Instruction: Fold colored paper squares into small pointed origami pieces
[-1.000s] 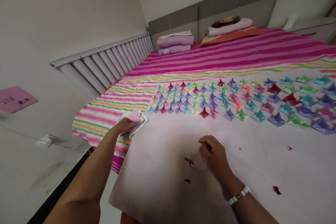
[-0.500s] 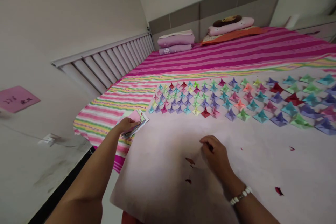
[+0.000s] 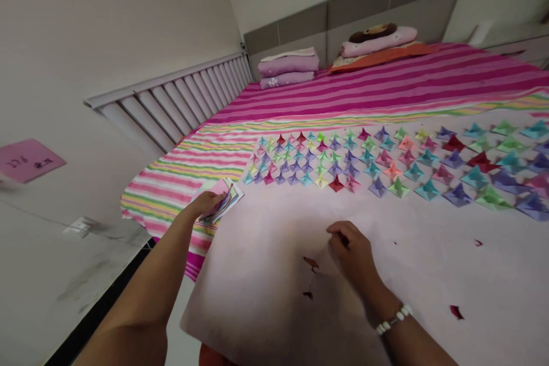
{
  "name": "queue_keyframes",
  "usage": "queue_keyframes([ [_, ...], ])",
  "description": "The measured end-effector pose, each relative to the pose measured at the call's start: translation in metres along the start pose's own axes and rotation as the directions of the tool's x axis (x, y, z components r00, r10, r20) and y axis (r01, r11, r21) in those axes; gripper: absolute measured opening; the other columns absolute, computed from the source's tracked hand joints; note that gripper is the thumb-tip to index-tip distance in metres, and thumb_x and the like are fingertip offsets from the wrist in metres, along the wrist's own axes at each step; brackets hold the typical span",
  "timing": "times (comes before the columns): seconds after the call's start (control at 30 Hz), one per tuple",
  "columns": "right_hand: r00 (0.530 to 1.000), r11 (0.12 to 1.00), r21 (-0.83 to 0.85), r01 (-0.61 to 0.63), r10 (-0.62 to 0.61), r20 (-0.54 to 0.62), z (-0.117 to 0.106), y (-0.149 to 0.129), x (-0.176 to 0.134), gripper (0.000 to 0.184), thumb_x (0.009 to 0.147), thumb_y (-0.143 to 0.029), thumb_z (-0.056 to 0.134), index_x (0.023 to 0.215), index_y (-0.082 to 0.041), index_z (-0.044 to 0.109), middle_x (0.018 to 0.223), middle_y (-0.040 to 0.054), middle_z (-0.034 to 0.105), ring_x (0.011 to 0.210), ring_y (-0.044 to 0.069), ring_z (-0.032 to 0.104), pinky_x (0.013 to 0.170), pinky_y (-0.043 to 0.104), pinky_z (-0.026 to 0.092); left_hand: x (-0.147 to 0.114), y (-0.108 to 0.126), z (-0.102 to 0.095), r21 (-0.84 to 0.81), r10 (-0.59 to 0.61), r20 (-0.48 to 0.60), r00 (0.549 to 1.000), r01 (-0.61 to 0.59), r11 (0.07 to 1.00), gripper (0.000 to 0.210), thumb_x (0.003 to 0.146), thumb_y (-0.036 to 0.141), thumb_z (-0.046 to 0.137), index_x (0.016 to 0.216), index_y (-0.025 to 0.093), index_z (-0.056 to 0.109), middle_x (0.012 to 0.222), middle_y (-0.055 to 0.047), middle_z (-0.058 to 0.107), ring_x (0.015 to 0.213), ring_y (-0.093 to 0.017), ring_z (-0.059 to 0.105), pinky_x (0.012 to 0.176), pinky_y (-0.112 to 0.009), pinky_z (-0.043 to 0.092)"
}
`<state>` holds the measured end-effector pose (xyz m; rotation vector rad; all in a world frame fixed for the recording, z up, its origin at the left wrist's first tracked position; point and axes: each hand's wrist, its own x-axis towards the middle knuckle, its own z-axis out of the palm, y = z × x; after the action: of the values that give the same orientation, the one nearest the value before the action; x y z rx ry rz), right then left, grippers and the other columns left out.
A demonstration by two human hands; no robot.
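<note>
My left hand [image 3: 209, 202] grips a stack of colored paper sheets [image 3: 231, 197] at the board's left edge, thumb on top. Pink is uppermost, and the edges beneath are fanned. My right hand [image 3: 349, 243], with a white bead bracelet [image 3: 392, 320] on its wrist, rests loosely curled on the pale board [image 3: 257, 251]. Nothing shows in its fingers. Rows of folded paper pieces [image 3: 337, 184] in many colors stand along the board's far side, beyond both hands. Dark red paper scraps [image 3: 310, 263] lie just left of my right hand.
The board lies on a bed with a striped sheet [image 3: 171, 183]. Folded bedding [image 3: 287, 66] and a pillow [image 3: 381, 42] sit by the headboard [image 3: 355, 11]. A white rail [image 3: 171, 94] runs along the left. One more red scrap [image 3: 457, 312] lies at right.
My left thumb has drawn back a little on the stack, and the sheet edges look more fanned out. My right hand stays where it was.
</note>
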<state>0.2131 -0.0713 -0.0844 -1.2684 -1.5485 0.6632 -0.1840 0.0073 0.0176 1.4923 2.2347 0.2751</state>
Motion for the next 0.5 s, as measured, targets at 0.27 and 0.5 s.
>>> queue_keyframes([
  [0.27, 1.000, 1.000, 0.001, 0.000, 0.000, -0.006, 0.001, 0.002, -0.001, 0.016, 0.072, -0.016, 0.046, 0.076, -0.020, 0.061, 0.082, 0.0062, 0.064, 0.072, 0.021, 0.059, 0.067, 0.033, 0.046, 0.005, -0.005, 0.005, -0.038, -0.060, -0.045, 0.997, 0.058, 0.998, 0.045, 0.085, 0.050, 0.047, 0.059, 0.014, 0.058, 0.056, -0.003, 0.058, 0.063, -0.022, 0.059, 0.060, -0.031, 0.042],
  [0.5, 1.000, 1.000, -0.001, -0.003, 0.003, 0.002, 0.000, 0.000, 0.000, 0.015, 0.072, -0.018, 0.046, 0.075, -0.021, 0.061, 0.083, 0.0063, 0.064, 0.071, 0.021, 0.059, 0.066, 0.033, 0.046, 0.001, -0.015, -0.007, -0.183, -0.182, -0.143, 0.973, 0.155, 0.971, 0.036, 0.089, 0.033, 0.057, 0.121, 0.016, 0.054, 0.121, -0.009, 0.057, 0.102, -0.023, 0.060, 0.084, -0.043, 0.052],
])
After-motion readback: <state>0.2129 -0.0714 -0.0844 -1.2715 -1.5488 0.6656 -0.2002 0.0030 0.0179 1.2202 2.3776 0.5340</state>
